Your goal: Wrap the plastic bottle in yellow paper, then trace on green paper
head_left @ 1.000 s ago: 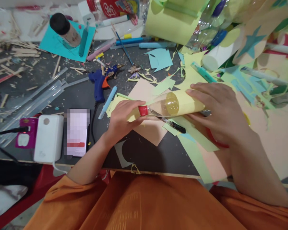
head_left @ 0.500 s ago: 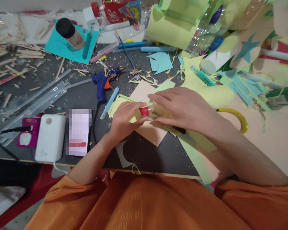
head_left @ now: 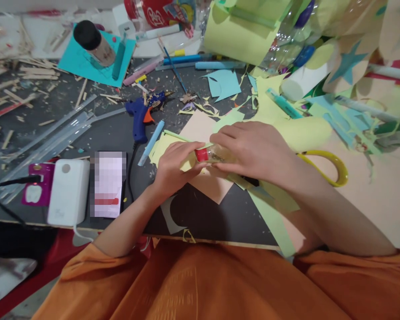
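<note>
A small clear bottle (head_left: 220, 154) with a red cap (head_left: 202, 154) lies on its side between my hands, its cap to the left. My left hand (head_left: 175, 164) grips the cap end between thumb and fingers. Around the bottle's body is my right hand (head_left: 245, 149), fingers over the top and thumb below. A pale pink paper sheet (head_left: 216, 189) lies beneath the bottle. Yellow paper (head_left: 162, 146) shows beside my left hand. What touches the cap's upper edge is a pale green strip, partly hidden by my fingers.
A blue glue gun (head_left: 140, 118), a light blue marker (head_left: 151, 143), a phone (head_left: 109, 184) and a white power bank (head_left: 68, 192) lie to the left. Yellow-handled scissors (head_left: 340, 171) rest at right. Paper scraps, pens and bottles crowd the back.
My right hand has shifted slightly right along the bottle, showing more of its clear body. My left hand stays at the cap end.
</note>
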Demonstrator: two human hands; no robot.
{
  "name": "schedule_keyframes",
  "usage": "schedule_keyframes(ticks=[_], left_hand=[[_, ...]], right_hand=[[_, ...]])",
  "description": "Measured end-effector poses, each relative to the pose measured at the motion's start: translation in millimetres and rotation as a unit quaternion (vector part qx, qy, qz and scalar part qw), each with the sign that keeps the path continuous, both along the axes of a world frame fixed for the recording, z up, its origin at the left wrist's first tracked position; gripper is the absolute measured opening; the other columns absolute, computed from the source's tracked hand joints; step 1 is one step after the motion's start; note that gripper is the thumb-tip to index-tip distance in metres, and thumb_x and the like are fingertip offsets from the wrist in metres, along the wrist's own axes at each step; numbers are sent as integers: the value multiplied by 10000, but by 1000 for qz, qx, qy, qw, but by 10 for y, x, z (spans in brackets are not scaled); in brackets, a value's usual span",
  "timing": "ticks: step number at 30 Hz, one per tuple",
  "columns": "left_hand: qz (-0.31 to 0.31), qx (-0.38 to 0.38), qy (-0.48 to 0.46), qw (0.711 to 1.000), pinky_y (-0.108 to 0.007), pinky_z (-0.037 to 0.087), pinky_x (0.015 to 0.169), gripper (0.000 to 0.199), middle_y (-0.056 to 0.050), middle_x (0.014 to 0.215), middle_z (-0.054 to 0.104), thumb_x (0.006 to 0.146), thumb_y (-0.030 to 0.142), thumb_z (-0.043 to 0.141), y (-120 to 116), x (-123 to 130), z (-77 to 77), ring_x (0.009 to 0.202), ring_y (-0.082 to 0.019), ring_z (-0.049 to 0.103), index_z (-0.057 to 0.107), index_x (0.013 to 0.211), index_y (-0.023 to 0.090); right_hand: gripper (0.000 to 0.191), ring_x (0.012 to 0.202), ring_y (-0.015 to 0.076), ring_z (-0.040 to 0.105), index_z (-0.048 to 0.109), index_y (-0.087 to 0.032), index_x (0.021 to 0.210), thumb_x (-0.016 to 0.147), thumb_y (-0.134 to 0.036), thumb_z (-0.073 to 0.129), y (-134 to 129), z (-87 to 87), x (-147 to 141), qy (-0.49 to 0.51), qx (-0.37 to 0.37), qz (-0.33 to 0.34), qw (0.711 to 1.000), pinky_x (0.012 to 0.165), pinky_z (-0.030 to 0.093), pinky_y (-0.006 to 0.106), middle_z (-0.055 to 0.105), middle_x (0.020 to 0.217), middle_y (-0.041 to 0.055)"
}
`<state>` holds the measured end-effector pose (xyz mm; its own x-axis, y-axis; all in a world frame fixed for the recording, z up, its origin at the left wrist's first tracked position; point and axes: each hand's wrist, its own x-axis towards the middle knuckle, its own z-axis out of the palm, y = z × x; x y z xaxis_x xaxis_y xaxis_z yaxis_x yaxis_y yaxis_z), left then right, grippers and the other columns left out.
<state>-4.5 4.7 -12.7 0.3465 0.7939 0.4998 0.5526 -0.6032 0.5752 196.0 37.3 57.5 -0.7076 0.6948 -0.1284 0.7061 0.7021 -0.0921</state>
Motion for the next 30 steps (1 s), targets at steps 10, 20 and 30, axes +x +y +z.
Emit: schedule_keyframes(ticks=[10,20,30], left_hand=[[0,-34,-21,999,-347,540,891,394,-98,1107,719,861,401,650,-19,-3,-35,995,-208,688,592,1189,190],[26,-200,-192,960,-305,542,896,399,-77,1126,676,823,466,677,9,7,-34,1044,-183,660,598,1114,205],[61,-335,-337,878,-202,545,706,275,2,772,692,666,383,826,90,93,16,745,-104,665,660,761,186]], right_hand=[[332,839,264,620,634,-172,1098,909,-410,501,-8,-40,38,26,22,17,999,607,289,317,707,1023,132],[300,861,284,631,637,-163,1092,886,-360,544,14,-80,74,24,49,-3,999,626,348,334,712,1046,145],[321,937,298,630,626,-148,1140,857,-279,552,-27,-94,9,-5,37,-42,998,688,391,354,699,1104,159]])
